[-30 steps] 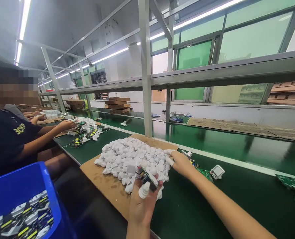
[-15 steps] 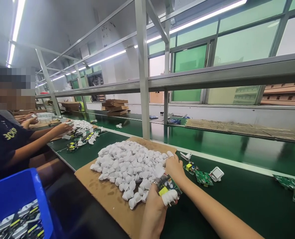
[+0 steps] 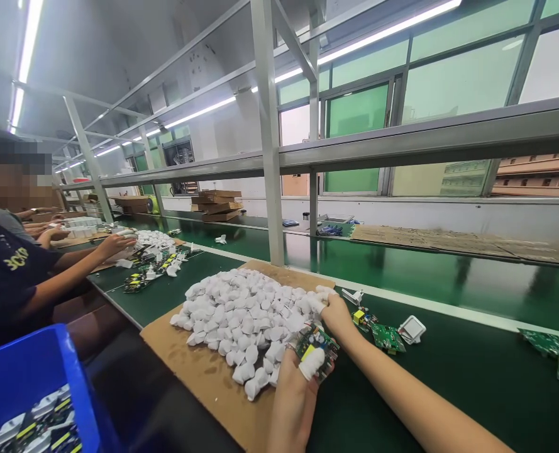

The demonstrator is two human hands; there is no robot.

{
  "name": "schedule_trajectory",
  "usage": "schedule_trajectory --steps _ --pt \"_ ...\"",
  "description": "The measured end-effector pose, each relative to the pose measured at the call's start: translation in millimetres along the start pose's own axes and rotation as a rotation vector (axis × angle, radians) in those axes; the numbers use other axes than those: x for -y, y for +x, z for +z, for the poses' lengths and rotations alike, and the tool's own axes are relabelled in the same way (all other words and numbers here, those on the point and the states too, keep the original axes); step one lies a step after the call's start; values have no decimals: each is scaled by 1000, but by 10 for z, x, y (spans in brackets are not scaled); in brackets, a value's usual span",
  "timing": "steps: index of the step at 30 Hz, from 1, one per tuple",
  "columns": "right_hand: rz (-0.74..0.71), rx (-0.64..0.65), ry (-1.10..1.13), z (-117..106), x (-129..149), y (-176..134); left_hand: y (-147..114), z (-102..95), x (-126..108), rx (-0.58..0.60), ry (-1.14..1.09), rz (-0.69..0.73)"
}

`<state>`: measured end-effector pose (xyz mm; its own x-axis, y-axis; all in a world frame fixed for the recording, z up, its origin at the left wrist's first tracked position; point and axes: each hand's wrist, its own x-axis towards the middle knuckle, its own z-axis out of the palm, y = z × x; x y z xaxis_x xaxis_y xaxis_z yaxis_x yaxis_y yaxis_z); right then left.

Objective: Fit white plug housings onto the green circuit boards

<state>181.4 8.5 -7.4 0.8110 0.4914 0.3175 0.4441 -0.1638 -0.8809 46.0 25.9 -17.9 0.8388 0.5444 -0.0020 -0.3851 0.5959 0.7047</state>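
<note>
The person's left hand [image 3: 294,385] holds a green circuit board [image 3: 322,343], which is raised above the right-hand edge of a heap of small white pieces [image 3: 241,311]. The left thumb, wearing a white cover [image 3: 312,363], presses on the board's face, and the other fingers support it from behind. If this board is the centre of a clock, the heap lies toward ten o'clock, on a brown cardboard sheet [image 3: 204,371]. The right hand [image 3: 338,314] is at one o'clock, with its fingers bent at the edge of the heap; one cannot tell whether they pinch a piece. At three o'clock, on the dark green bench [image 3: 449,377], lies a loose board [image 3: 387,338], just beside a white plastic case [image 3: 412,329]. Well apart, at nine o'clock, stands a blue bin [image 3: 71,365] containing white, black and yellow assemblies [image 3: 38,421]. Beyond this bin, nearer to ten o'clock, a co-worker in a dark shirt [image 3: 15,258] sits at the same bench.
</note>
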Motion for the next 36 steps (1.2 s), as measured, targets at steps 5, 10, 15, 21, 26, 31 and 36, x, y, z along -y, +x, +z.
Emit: schedule_trajectory --steps 5,10,15,21,26,31,36 --pt "59 92 331 -264 210 40 -3 -4 19 18 106 -58" --pt "29 280 513 -508 481 -41 -7 -30 76 113 281 -33" --pt "22 636 524 -566 766 -275 -15 -49 143 172 625 64" --pt "-164 571 328 -267 675 -377 -40 -41 99 142 669 125" --pt "-165 316 284 -338 464 -157 -107 18 40 289 493 129" --pt "-148 235 251 -475 527 -121 -103 18 46 43 453 97" --pt "-173 378 267 -531 804 -319 -97 -26 -70 -111 548 234"
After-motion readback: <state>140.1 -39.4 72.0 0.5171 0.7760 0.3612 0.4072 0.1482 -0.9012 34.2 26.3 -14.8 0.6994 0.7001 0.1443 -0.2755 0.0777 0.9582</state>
